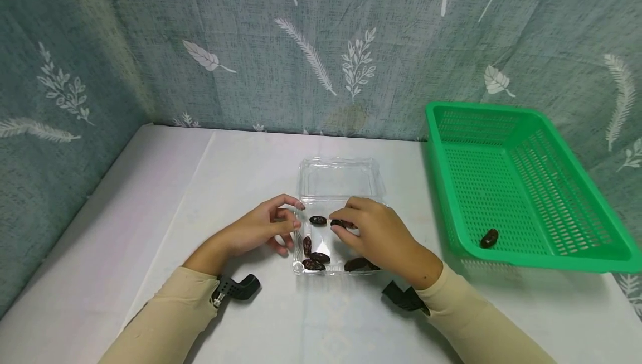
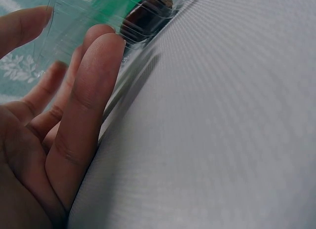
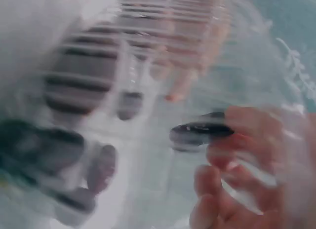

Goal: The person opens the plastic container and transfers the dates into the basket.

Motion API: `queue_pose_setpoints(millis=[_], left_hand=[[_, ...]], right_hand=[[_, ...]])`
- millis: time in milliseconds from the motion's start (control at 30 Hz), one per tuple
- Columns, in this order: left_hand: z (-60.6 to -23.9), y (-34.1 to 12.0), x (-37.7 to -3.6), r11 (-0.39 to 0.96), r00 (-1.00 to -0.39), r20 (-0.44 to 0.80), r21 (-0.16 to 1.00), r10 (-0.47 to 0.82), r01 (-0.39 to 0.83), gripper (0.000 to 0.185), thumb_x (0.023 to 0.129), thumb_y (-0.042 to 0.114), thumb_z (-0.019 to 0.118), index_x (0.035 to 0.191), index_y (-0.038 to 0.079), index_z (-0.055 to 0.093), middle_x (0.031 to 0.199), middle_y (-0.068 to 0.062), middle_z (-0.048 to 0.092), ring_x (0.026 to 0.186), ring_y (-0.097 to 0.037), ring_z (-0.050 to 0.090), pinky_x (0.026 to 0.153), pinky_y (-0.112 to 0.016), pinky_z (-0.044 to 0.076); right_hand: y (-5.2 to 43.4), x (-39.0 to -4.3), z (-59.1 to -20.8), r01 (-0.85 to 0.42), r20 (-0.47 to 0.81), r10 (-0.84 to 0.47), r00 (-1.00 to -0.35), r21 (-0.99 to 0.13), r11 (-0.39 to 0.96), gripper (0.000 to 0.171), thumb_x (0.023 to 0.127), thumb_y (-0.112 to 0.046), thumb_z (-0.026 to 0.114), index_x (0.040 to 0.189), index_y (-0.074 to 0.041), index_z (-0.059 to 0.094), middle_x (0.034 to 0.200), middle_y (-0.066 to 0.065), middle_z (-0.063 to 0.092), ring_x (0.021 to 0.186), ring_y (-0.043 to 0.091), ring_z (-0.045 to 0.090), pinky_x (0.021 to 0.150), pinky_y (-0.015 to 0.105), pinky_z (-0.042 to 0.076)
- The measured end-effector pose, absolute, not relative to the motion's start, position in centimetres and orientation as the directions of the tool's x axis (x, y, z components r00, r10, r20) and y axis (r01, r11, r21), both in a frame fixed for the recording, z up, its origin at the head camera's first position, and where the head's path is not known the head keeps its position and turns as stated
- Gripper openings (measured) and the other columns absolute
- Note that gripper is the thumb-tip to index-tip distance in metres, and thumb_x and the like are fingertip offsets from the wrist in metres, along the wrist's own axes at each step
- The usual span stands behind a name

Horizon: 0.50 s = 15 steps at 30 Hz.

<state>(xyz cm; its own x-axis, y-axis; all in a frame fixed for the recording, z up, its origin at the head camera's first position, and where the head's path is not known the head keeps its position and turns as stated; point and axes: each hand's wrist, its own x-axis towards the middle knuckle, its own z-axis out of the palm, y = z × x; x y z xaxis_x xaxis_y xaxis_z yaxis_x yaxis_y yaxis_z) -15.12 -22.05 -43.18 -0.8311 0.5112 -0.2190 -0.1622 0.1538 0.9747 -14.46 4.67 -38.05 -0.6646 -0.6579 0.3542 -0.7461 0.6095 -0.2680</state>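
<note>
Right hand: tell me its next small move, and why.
Probably lift the date clear of the clear plastic box. The right hand pinches it inside the box, the left hand touches the box's side, and one date already lies in the green basket.

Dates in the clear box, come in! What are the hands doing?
Right hand pinches one date inside the clear box. Left hand steadies the box's left edge. One date in the green basket. Nothing in the way.
</note>
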Motion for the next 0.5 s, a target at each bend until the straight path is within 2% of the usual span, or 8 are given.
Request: queue_pose_setpoints(millis=[200,333,500], left_hand=[[-43.1,-22.1,-15.1,0.160,-0.833,-0.229,0.972,0.504,-0.171,0.047,0.100,0.018,0.062,0.139,0.006,0.040,0.097,-0.006,0.060,0.075,-0.021,0.068,0.064,-0.040,0.063],[-43.2,-22.0,-15.0,0.158,-0.832,-0.233,0.972,0.503,-0.176,0.047,0.100,0.017,0.062,0.140,0.005,0.039,0.095,-0.006,0.059,0.074,-0.021,0.068,0.064,-0.040,0.064],[-43.2,-22.1,-15.0,0.161,-0.836,-0.227,0.973,0.499,-0.168,0.047,0.099,0.017,0.063,0.139,0.006,0.040,0.097,-0.007,0.060,0.074,-0.021,0.068,0.064,-0.041,0.064]], right_hand=[[5.5,-14.3,-36.5,-0.787,0.494,-0.615,-0.615,-0.335,0.518,0.015,0.088,-0.015,0.077,0.103,-0.012,0.078,0.089,-0.002,0.067,0.072,0.012,0.061,0.060,0.020,0.051],[6.3,-14.2,-35.7,-0.784,0.534,-0.578,-0.617,-0.359,0.506,0.019,0.087,-0.012,0.078,0.105,-0.012,0.077,0.091,-0.001,0.068,0.078,0.013,0.062,0.061,0.022,0.054],[7.4,-14.2,-35.1,-0.778,0.576,-0.531,-0.622,-0.373,0.506,0.020,0.084,-0.007,0.079,0.104,-0.010,0.078,0.087,-0.001,0.067,0.077,0.013,0.059,0.059,0.023,0.054]])
